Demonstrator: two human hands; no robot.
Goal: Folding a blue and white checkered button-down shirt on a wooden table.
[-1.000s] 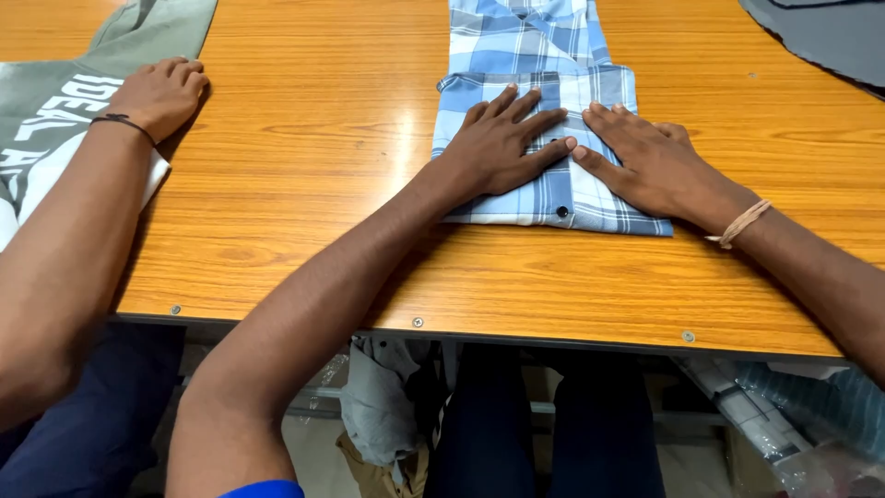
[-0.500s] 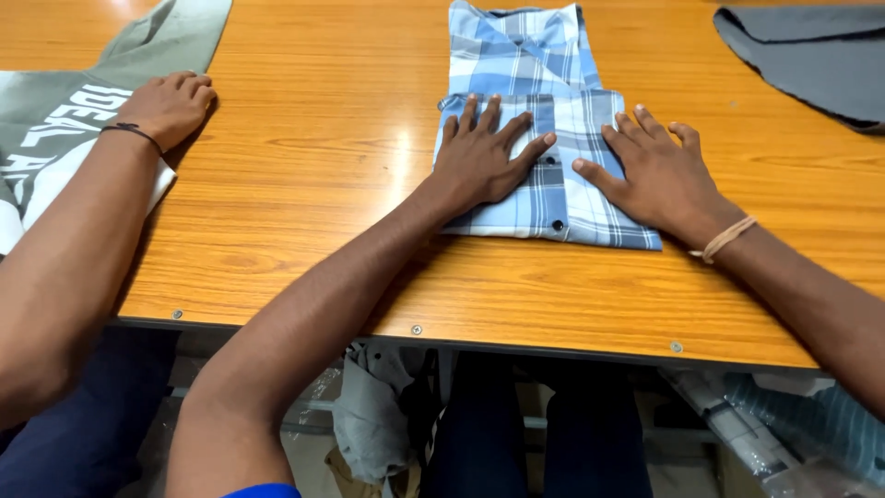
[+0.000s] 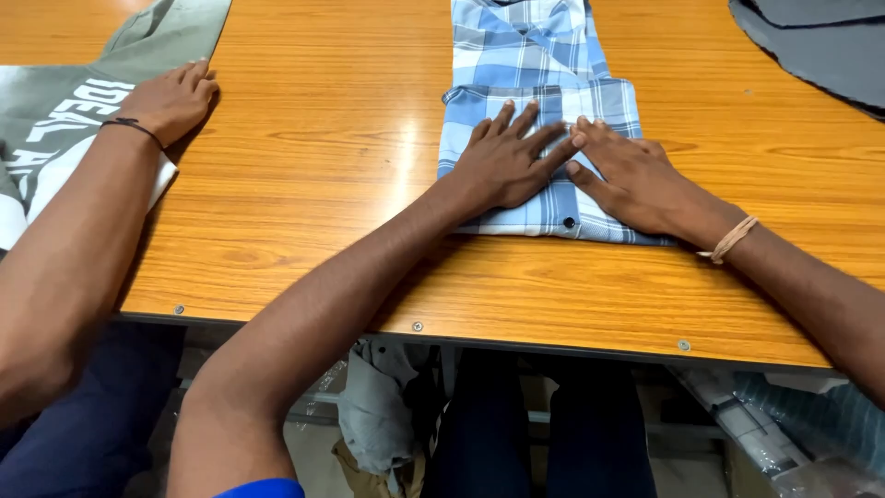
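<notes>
A blue and white checked shirt (image 3: 525, 65) lies folded on the orange wooden table (image 3: 323, 184). My left hand (image 3: 507, 161) rests flat on its folded lower part, fingers spread. My right hand (image 3: 627, 175) lies flat beside it on the same fold, a tan band on the wrist. The fingertips of both hands touch near the shirt's middle. Neither hand grips the cloth.
Another person's hand (image 3: 171, 97) with a black wristband rests on a grey-green printed garment (image 3: 55, 120) at the left. A dark grey cloth (image 3: 811, 41) lies at the far right corner. Bundled fabric (image 3: 378, 415) and plastic-wrapped items (image 3: 784, 433) sit under the table.
My two hands have slid together over the folded shirt until their fingertips meet. The other person's hand stays on the green garment.
</notes>
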